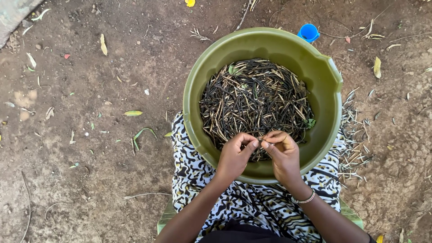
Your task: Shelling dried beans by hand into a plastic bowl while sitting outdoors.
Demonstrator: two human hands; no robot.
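Dark and thin, a single dried pod (260, 143) is being pinched between the two hands just above the near edge of the heap. The left hand (234, 157) is closing thumb and forefinger on one end of it, the remaining fingers curling into the palm; the right hand (282, 153) is gripping the other end the same way, knuckles bending upward. Both wrists are angling inward so that the fingertips are meeting almost nail to nail, a hold that seems suited to working something so slender. A beaded bracelet (306, 198) is sitting on the right wrist.

Below the hands, the pile of dark and tan pods (254, 96) is filling the bottom of a wide olive-green plastic basin (324, 90). The basin is resting on the person's lap, over a black-and-white patterned cloth (193, 166), probably to keep the pods within easy reach. To the basin's right, pale empty husks (355, 135) are lying scattered on the bare earth (90, 148), close enough to have been dropped aside. A small blue cup (308, 32) is standing on the ground just beyond the basin's far rim, among fallen leaves.
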